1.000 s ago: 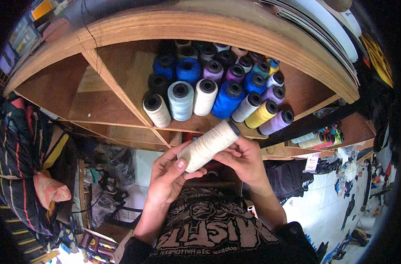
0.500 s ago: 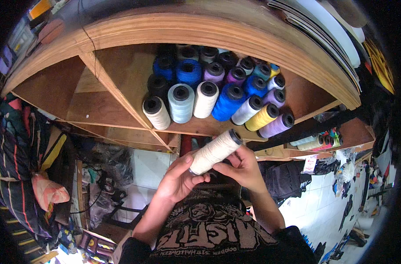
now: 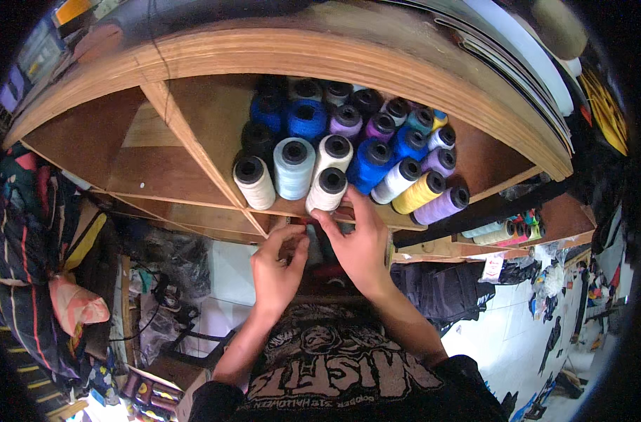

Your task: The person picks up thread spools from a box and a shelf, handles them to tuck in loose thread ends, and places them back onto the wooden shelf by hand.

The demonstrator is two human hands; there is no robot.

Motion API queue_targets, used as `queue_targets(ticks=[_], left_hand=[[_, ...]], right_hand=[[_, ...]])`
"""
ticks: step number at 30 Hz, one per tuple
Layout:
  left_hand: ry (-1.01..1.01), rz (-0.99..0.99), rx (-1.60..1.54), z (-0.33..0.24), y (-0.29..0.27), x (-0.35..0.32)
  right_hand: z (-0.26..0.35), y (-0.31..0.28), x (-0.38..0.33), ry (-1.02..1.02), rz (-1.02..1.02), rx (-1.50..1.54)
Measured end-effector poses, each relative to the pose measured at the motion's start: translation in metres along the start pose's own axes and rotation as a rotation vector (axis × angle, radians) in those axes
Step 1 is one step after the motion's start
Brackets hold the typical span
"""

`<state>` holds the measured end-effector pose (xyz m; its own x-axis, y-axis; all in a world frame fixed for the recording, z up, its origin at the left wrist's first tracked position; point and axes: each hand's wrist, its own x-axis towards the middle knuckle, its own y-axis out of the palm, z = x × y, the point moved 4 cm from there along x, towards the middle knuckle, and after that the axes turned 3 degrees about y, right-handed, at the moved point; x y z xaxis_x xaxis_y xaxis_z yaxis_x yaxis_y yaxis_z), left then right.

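My right hand [image 3: 362, 243] grips a cream thread cone [image 3: 326, 191] between thumb and fingers at the shelf's front edge. The cone stands roughly upright, its black top toward me, just in front of another cream thread cone [image 3: 334, 151]. Whether its base rests on the board is hidden. Below and left of it, my left hand [image 3: 278, 271] is apart from the cone, fingers loosely curled with a gap to the thumb and nothing visible in them. Around the held cone stand a pale blue cone [image 3: 294, 169] and a bright blue cone [image 3: 369, 167].
The wooden shelf [image 3: 194, 151] holds several more cones, among them a yellow cone [image 3: 419, 193] and a lilac cone [image 3: 442, 205]. An upright divider stands left of them. Dark bags [image 3: 436, 292] hang at the right, striped cloth [image 3: 21, 239] at the left.
The cream cone went from both hands up to the shelf front, tilting upright. My left hand let go of it and stays lower; my right hand moved up and left with it.
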<state>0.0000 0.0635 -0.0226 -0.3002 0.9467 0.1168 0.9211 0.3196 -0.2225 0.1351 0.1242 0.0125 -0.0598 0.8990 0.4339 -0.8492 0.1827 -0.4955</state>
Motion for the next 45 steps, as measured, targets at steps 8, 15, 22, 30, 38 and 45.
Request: queue_targets(ticks=[8, 15, 22, 30, 38, 45], left_hand=[[-0.099, -0.083, -0.139, 0.031, -0.017, -0.005], [-0.153, -0.204, -0.200, 0.051, -0.045, -0.010], [-0.140, -0.138, -0.167, 0.047, -0.034, -0.013], [-0.153, -0.094, -0.247, 0.055, -0.030, -0.011], [-0.155, -0.122, -0.346, 0.057, -0.035, -0.010], [-0.195, -0.141, -0.403, 0.071, -0.039, -0.014]], right_hand=[[-0.007, -0.002, -0.007, -0.012, -0.032, -0.037], [-0.057, 0.019, -0.052, 0.251, 0.654, -0.033], [-0.105, 0.108, -0.062, 0.404, 0.745, -0.319], [-0.117, 0.103, -0.063, 0.436, 0.633, -0.181], [-0.127, 0.113, -0.067, 0.356, 0.636, -0.166], [-0.154, 0.134, -0.077, 0.253, 0.712, -0.197]])
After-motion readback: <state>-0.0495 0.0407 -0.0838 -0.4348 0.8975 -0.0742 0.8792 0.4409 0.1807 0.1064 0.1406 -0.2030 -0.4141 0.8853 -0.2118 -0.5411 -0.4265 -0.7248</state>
